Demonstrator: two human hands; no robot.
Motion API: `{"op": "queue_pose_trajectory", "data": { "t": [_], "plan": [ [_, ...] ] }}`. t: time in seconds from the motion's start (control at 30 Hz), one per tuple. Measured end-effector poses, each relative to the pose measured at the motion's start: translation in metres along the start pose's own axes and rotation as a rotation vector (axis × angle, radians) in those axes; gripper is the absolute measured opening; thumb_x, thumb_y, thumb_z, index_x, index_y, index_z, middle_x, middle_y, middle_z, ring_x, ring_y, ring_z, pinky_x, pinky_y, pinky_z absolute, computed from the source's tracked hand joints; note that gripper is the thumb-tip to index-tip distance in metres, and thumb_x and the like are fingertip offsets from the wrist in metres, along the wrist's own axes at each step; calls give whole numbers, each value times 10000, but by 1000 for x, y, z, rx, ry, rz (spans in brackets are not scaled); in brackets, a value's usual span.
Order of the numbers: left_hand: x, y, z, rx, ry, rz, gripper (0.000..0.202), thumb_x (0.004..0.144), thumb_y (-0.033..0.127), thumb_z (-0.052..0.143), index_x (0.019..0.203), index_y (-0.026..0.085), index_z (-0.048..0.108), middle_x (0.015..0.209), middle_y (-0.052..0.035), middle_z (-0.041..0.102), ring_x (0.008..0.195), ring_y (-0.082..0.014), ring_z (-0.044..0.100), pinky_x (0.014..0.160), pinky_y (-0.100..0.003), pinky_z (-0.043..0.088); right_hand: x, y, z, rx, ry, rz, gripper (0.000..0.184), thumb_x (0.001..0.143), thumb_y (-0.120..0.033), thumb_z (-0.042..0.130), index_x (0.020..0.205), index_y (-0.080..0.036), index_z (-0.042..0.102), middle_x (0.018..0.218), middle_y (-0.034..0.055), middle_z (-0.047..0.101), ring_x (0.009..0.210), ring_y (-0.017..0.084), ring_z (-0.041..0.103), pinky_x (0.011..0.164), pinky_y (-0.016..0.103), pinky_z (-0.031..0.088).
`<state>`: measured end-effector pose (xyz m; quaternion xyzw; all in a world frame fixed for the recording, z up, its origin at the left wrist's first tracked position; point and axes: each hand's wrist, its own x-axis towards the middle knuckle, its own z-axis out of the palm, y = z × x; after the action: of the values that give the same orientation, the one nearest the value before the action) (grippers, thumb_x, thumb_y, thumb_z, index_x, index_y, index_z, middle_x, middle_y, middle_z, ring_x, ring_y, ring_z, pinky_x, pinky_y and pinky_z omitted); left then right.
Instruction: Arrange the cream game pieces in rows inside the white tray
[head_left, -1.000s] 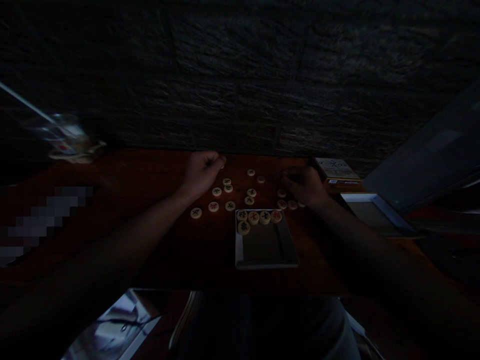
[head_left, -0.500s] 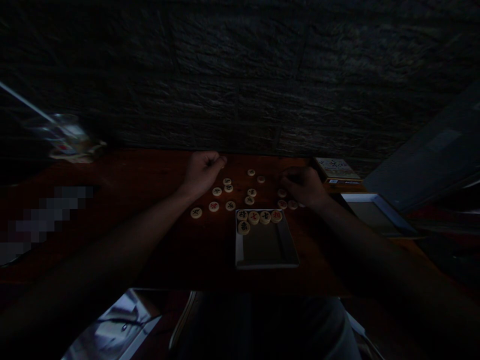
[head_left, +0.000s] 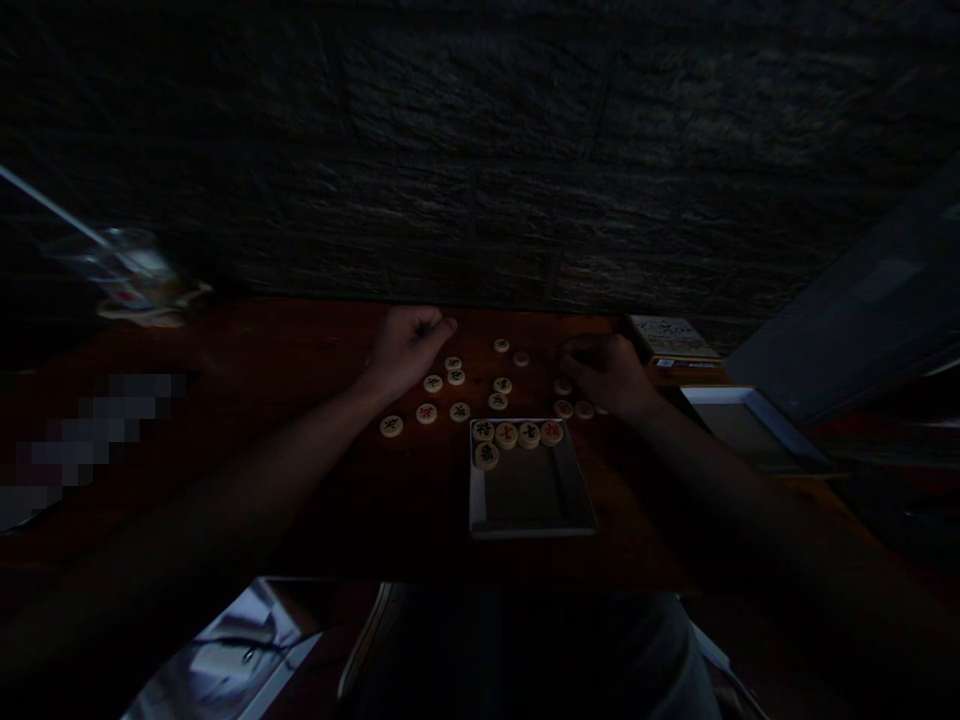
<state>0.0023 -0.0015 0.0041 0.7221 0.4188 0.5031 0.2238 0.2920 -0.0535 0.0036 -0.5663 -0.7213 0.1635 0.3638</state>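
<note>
- Dim room: dark block wall (head_left: 480,160) behind a reddish wooden surface (head_left: 315,345).
- Round inscribed pieces (head_left: 460,412) scattered there; others in a tray (head_left: 525,500).
- Left hand (head_left: 407,350), right hand (head_left: 609,373): fingers curled; cannot tell if holding anything.

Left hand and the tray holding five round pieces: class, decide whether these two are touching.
Apart. The head view shows the left hand beyond the tray and to its left, with wooden tabletop and loose round pieces visible between them.
</note>
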Motion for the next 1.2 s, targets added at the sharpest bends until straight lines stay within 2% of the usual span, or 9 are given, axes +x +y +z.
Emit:
{"op": "queue_pose_trajectory", "data": {
  "t": [0.17,0.3,0.47,0.6,0.73,0.87,0.97,1.2],
  "plan": [
    [0,-2,1,12,-17,-4,419,816,361,634,486,211,425,488,34,412,504,-120,392,538,-294,266,-1,0,1,33,-24,51,275,868,-341,597,886,-162,805,636,41,743,511,190,671,438,259,435],
    [-1,1,2,1,-56,11,425,829,348,636,492,212,416,491,37,398,506,-118,369,539,-292,275,-2,-2,1,38,-18,72,281,865,-362,605,877,-163,803,659,47,753,503,196,672,424,262,432],
    [-5,5,1,73,-198,55,419,881,351,597,522,206,438,510,42,397,518,-115,380,538,-281,281,-2,-2,0,42,-55,86,306,887,-370,584,909,-160,806,649,44,744,481,193,660,427,264,437],
    [-9,5,2,195,-326,114,345,908,346,610,603,188,580,581,26,539,577,-124,502,576,-277,347,-1,-1,0,23,-41,62,279,875,-353,600,888,-160,801,713,49,768,542,188,693,455,242,472],
    [-11,4,5,195,-398,171,217,907,309,643,736,192,709,694,-4,695,667,-144,626,642,-278,439,-2,-1,0,60,-70,109,253,868,-323,598,921,-175,796,687,28,760,447,161,646,393,229,443],
    [-12,3,5,171,-462,188,117,887,250,675,910,196,776,834,-25,777,747,-153,694,692,-278,491,-4,-4,0,91,-99,137,254,867,-337,596,919,-169,779,667,25,753,405,166,634,345,230,422],
    [-11,2,3,194,-439,181,161,882,213,677,994,208,792,906,-32,791,794,-158,709,718,-284,511,-4,-5,-1,102,-132,158,260,873,-345,583,906,-164,767,657,26,749,387,165,627,328,227,408],
    [-2,-6,0,58,-263,-17,254,876,201,726,1122,164,778,998,-75,824,912,-199,767,812,-314,580,-1,-4,-3,14,-67,93,288,878,-356,591,877,-138,780,673,41,746,429,146,623,355,208,396]
  ]
}}
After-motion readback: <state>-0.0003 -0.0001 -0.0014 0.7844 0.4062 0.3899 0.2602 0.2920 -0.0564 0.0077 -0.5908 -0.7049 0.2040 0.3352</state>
